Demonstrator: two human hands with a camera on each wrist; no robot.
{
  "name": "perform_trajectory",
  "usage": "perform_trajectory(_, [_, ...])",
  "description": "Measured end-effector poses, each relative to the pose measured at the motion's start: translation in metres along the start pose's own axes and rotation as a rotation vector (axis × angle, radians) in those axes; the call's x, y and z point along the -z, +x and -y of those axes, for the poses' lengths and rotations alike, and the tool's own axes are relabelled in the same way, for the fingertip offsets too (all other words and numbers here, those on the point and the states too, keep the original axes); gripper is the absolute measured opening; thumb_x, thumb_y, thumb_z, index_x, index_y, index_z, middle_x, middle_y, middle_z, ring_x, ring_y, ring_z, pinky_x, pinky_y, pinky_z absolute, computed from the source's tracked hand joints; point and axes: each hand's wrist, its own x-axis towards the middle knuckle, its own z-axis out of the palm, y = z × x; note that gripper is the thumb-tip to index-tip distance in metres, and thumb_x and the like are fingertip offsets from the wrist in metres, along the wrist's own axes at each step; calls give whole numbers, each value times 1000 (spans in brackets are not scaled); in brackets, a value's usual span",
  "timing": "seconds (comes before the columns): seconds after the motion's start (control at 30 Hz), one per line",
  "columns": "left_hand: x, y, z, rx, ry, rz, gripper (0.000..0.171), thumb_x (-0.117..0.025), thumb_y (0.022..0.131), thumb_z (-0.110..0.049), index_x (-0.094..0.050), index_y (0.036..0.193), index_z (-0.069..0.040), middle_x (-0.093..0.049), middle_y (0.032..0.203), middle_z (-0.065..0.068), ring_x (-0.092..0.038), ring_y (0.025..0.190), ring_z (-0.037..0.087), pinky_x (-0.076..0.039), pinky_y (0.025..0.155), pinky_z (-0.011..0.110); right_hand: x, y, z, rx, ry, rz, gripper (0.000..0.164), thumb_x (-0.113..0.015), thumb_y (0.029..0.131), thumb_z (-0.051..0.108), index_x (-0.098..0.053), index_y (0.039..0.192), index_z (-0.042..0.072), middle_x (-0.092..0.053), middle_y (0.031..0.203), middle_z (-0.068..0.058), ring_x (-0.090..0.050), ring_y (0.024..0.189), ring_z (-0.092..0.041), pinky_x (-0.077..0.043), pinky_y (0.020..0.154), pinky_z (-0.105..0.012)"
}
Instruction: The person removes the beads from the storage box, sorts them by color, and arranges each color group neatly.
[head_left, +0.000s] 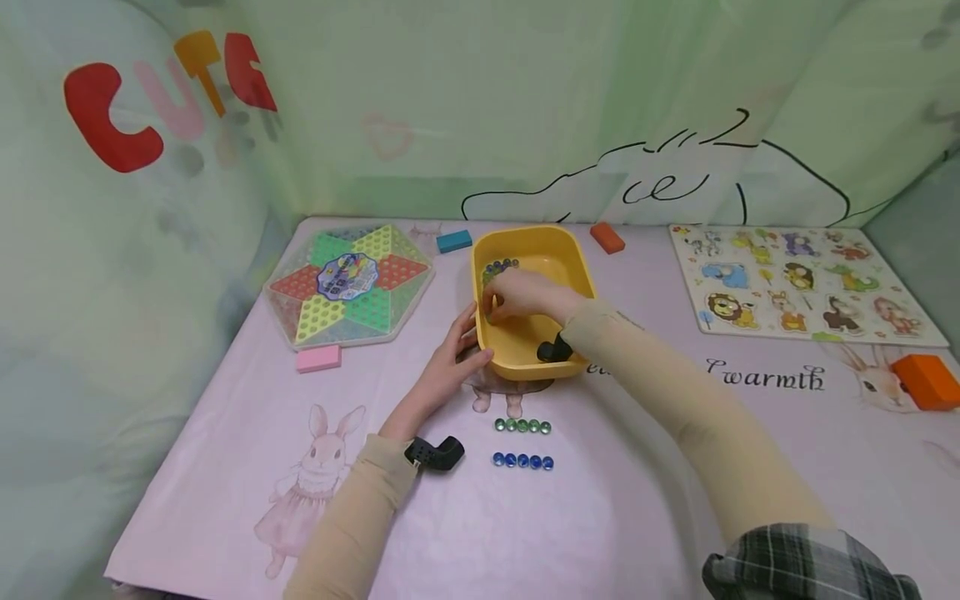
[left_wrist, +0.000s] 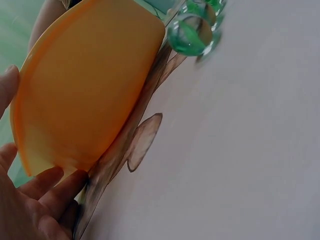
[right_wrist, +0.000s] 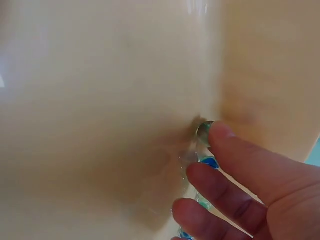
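Pale green curtain [head_left: 450,92] behind, rabbit-print cloth over the bench [head_left: 615,517]. Far left: star game board [head_left: 347,277], pink block [head_left: 318,359] just off its near edge; both look set aside to free the middle. Next, left hand [head_left: 442,371]: fingers extended and spread, laid against the outside of the yellow tub [head_left: 517,369] around its near left corner; not wrapped round it. Likely steadying the tub against the other hand's pushing. Blue block [head_left: 454,242] at the back edge, near the tub.

Tub sits open side up mid-bench, probably so loose glass can't roll off. Loose marbles [head_left: 500,267] bunch along its left wall, by the far corner. In front of the tub, five green marbles [head_left: 522,426] in a row, five blue marbles [head_left: 523,460] in another, nearer the person; one colour per line, likely for easy counting.

Right hand [head_left: 525,293] reaches into the tub, fingers partly bent, thumb on a greenish marble [right_wrist: 203,133] at the wall; visible fingertips sit apart from the thumb. Pinched or merely pressed? Can't tell. Wall probably works as a backstop.

Rightward: red-orange block [head_left: 607,237] at the back, animal puzzle board [head_left: 806,283] lying flat, orange block [head_left: 927,382] near the right edge. All out of the working zone.
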Motion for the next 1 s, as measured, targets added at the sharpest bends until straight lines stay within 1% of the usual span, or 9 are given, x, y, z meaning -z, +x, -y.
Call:
perform_trajectory(0.23, [0, 1, 1, 10, -8, 10, 71, -52, 95, -25, -8, 150, -26, -21, 152, 11, -31, 136, 29, -26, 111, 43, 4, -6, -1, 19, -5, -13, 14, -67, 85, 19, -68, 97, 12, -63, 89, -3, -52, 83, -19, -44, 77, -30])
perform_trajectory(0.37, [0, 2, 0, 15, -7, 8, 71, -52, 95, -25, -8, 150, -26, -21, 152, 11, -31, 136, 29, -26, 110, 43, 13, -14, 0, 55, -7, -45, 15, -68, 84, 18, -68, 96, 10, -64, 88, -4, -53, 81, -19, -45, 76, -31])
perform_trajectory(0.53, [1, 2, 3, 14, -4, 8, 71, -52, 94, -25, -8, 150, -26, -22, 152, 11, -31, 136, 28, -27, 110, 42, 27, -27, 3, 36, -16, -86, 15, -68, 85, 21, -68, 97, 13, -64, 88, -3, -53, 81, -18, -46, 73, -31])
perform_trajectory(0.6, [1, 6, 13, 13, -5, -5, 71, -53, 94, -29, -8, 148, -34, -23, 152, 8, -32, 135, 26, -27, 110, 42, 32, -32, 4, 26, -21, -97, 16, -67, 85, 23, -68, 98, 14, -64, 87, -3, -53, 80, -18, -45, 72, -30])
perform_trajectory(0.63, [1, 8, 17, 10, -8, -10, 71, -54, 93, -30, -9, 148, -37, -24, 152, 7, -33, 135, 25, -27, 110, 42, 34, -36, 6, 29, -25, -105, 16, -67, 85, 24, -68, 98, 14, -63, 86, -3, -53, 79, -18, -45, 71, -30])
perform_trajectory(0.7, [1, 9, 19, 12, -17, -14, 71, -54, 93, -31, -10, 147, -38, -24, 152, 6, -33, 135, 25, -27, 110, 43, 37, -42, 9, 35, -21, -119, 16, -66, 86, 24, -68, 98, 14, -63, 85, -2, -52, 78, -18, -44, 69, -29])
perform_trajectory(0.77, [0, 9, 19, 8, -21, -16, 71, -54, 93, -29, -10, 148, -37, -24, 151, 7, -32, 135, 26, -27, 110, 45, 40, -50, 12, 46, -16, -132, 17, -66, 86, 25, -67, 97, 13, -63, 83, -2, -51, 76, -18, -43, 68, -29])
perform_trajectory(0.87, [1, 2, 3, 10, -18, -1, 71, -52, 94, -24, -8, 150, -26, -22, 152, 12, -31, 136, 30, -26, 110, 45, 40, -62, 17, 68, 0, -152, 15, -66, 86, 25, -67, 96, 13, -62, 80, -1, -51, 76, -18, -43, 69, -30])
perform_trajectory(1.0, [1, 0, -1, 12, -6, 2, 70, -52, 95, -23, -8, 150, -23, -22, 152, 14, -31, 136, 30, -26, 111, 44, 37, -77, 21, 82, 23, -155, 14, -66, 86, 25, -67, 94, 14, -61, 78, 1, -51, 74, -16, -43, 68, -29])
